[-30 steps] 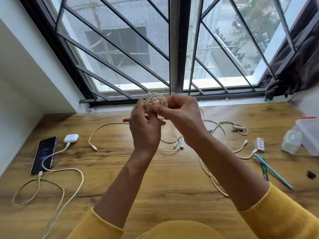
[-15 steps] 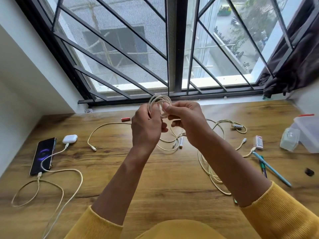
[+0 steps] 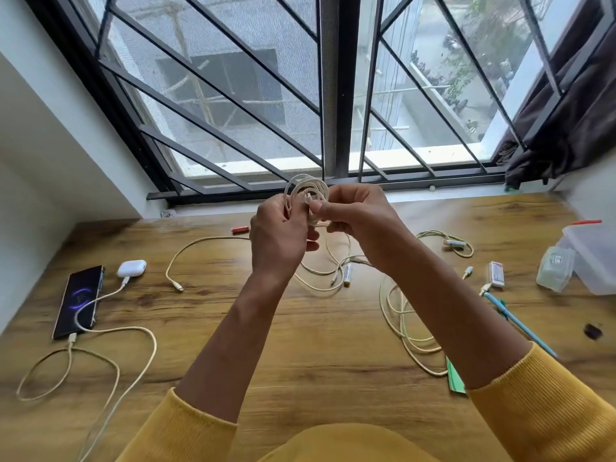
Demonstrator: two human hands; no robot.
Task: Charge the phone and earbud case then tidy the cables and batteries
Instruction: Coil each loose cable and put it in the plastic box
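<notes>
- The phone (image 3: 80, 301) lies flat at the far left of the wooden table (image 3: 300, 345), its long axis running near-to-far, screen lit, with a cable plugged into its near end.
- The earbud case (image 3: 131, 268) sits just beyond the phone's far right corner, a plug in its near side; its cable crosses the phone's screen.
- A loose cream cable (image 3: 200, 243) curves across the table from its plug (image 3: 178, 287) toward the hands.
- A red battery (image 3: 240, 229) lies crosswise near the window sill.
- The left hand (image 3: 280, 241) is curled round one side of the coiled cable (image 3: 308, 195), held up above the table with the coil's opening facing the camera.
- The right hand (image 3: 360, 225) pinches the coil's other side between thumb and fingertips.
- A white battery (image 3: 347, 274) lies near-to-far among slack cable below the hands.
- Further right lie a tangled cable (image 3: 405, 325), another battery (image 3: 455, 243) lying crosswise, a blue pen (image 3: 516, 323) and a clear plastic box (image 3: 593, 258).
</notes>
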